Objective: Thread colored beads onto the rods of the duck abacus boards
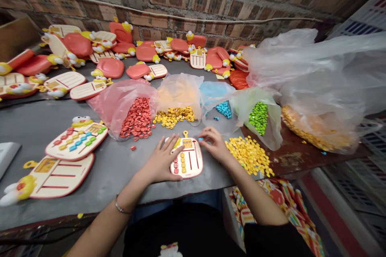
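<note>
A cream toy board (196, 165) with a red rim lies on the grey table in front of me, with a column of red pieces and a column of yellow pieces at its left side. My left hand (161, 160) rests on the board's left edge, fingers spread over its upper left part. Just off the upper right edge, my right hand (214, 144) pinches a small blue piece (200, 139) between thumb and fingers. Two slots on the board's right side hold no pieces.
Open bags hold red pieces (137, 118), yellow pieces (176, 116), blue pieces (223, 109) and green pieces (258, 117). Loose yellow pieces (250, 154) lie right of my right hand. Two stacked boards (64, 176) sit left; several toys line the brick wall.
</note>
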The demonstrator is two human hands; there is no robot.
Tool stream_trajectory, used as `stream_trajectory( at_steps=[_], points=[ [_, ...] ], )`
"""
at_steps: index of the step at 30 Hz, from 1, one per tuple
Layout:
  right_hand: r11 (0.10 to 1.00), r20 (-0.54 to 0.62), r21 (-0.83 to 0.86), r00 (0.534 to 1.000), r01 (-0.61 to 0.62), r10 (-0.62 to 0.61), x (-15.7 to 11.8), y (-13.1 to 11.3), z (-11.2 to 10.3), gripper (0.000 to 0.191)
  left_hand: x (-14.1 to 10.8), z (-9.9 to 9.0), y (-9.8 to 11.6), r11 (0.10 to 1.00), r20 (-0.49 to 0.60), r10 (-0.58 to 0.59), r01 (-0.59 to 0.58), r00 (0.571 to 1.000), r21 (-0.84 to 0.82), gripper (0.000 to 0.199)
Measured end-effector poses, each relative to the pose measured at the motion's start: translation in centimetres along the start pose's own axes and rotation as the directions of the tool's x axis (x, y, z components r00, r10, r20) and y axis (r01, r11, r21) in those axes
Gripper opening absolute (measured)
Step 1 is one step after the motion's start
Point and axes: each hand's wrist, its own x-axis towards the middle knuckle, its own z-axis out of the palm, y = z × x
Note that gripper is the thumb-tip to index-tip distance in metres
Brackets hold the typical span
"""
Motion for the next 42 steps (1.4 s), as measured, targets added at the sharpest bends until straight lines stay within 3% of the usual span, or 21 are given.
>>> stream_trajectory(
  at_steps=[3,6,12,18,23,25,28,29,31,33,34,38,40,42],
  points=[
    [0.989,0.109,-0.124,0.992,0.083,-0.07,-0.2,0.0,1.6,0.013,0.0,-0.1,0.1,0.998,0.005,0.055,-0.055,0.998,0.005,0.1],
    [0.937,0.134,-0.313,0.984,0.158,-0.121,0.1,0.6,2.4,0.009,0.1,-0.2,0.1,0.995,0.023,0.098,-0.098,0.995,0.006,0.096],
    [0.878,0.161,-0.45,0.982,0.163,-0.1,0.2,0.7,2.2,0.017,0.2,-0.2,0.1,0.996,0.029,0.092,-0.092,0.995,0.004,0.097],
    [0.938,0.322,-0.288,0.942,0.195,-0.097,-0.8,-0.4,1.3,0.011,0.3,-0.4,0.3,0.998,0.053,0.065,-0.064,0.997,-0.015,0.098],
    [0.988,0.252,-0.099,0.964,0.117,-0.089,-1.0,-0.7,2.6,0.009,0.3,-0.7,0.4,0.998,0.066,0.049,-0.047,0.997,-0.034,0.099],
    [0.997,0.306,-0.024,0.95,0.067,-0.057,-0.9,-0.8,2.6,0.013,0.3,-0.8,0.4,0.998,0.075,0.045,-0.043,0.996,-0.035,0.1],
    [0.997,0.405,0.054,0.914,-0.051,0.025,-0.4,-0.5,0.8,0.025,0.3,-0.8,0.3,0.998,0.072,0.05,-0.047,0.996,-0.037,0.097],
    [0.996,0.356,0.044,0.933,-0.073,0.053,-0.1,-0.1,-0.2,0.026,0.3,-0.9,0.3,0.998,0.073,0.051,-0.048,0.996,-0.038,0.096],
    [0.995,0.103,-0.057,0.991,-0.085,0.091,0.9,1.2,-2.3,0.021,0.3,-0.9,0.3,0.998,0.078,0.051,-0.048,0.996,-0.04,0.093],
    [0.963,-0.182,-0.242,0.98,-0.121,0.077,2.4,3.0,-4.3,0.017,0.3,-0.9,0.3,0.998,0.082,0.054,-0.051,0.995,-0.041,0.09],
    [0.927,-0.256,-0.341,0.964,-0.155,0.068,3.2,4.1,-5.1,0.018,0.3,-0.9,0.3,0.998,0.081,0.057,-0.053,0.995,-0.042,0.088],
    [0.756,-0.226,-0.6,0.962,-0.262,0.154,5.2,7.0,-6.6,0.019,0.1,-0.9,0.5,0.995,0.07,0.074,-0.069,0.995,-0.067,0.078],
    [0.751,-0.195,-0.618,0.971,-0.233,0.142,4.9,7.0,-6.5,0.017,0.0,-0.9,0.6,0.993,0.068,0.09,-0.084,0.994,-0.088,0.067],
    [0.8,-0.207,-0.577,0.977,-0.163,0.049,3.9,6.0,-6.0,0.018,-0.1,-1.0,0.7,0.989,0.074,0.109,-0.101,0.991,-0.108,0.057]
  ],
)
